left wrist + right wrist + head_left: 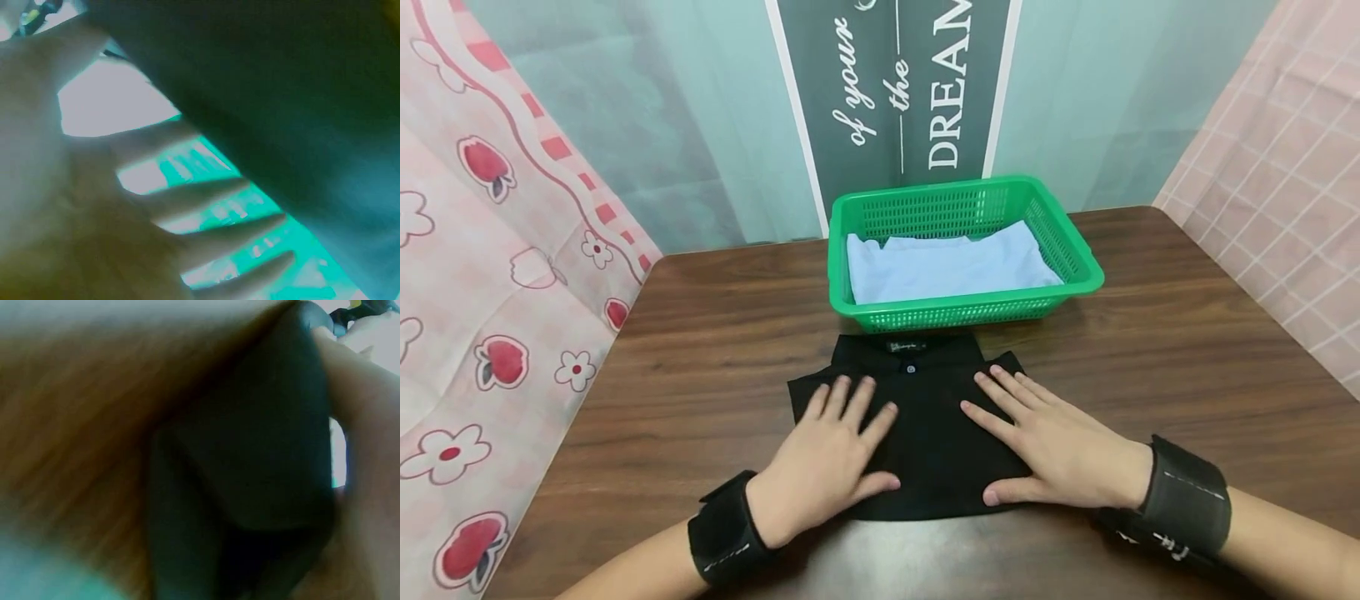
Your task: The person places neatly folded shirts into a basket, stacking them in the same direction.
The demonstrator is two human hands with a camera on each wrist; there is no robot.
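Note:
A folded black collared shirt (928, 433) lies on the table, its collar and one small button toward the far side. My left hand (823, 458) rests on the shirt's left part with straight, spread fingers. On the right part lies my right hand (1060, 446), fingers also spread and straight. Both thumbs point inward near the shirt's near edge. The left wrist view shows spread fingers (206, 197) beside the dark cloth (269, 94). In the right wrist view, blurred dark cloth (256, 437) fills the middle, with part of the hand (375, 437) at the right.
Just beyond the collar stands a green plastic basket (970, 302) holding a folded light blue cloth (955, 265). The brown wooden table (700, 350) extends to both sides. Patterned pink curtains (505, 358) and a teal curtain (700, 150) surround it. Each wrist wears a black band (726, 529).

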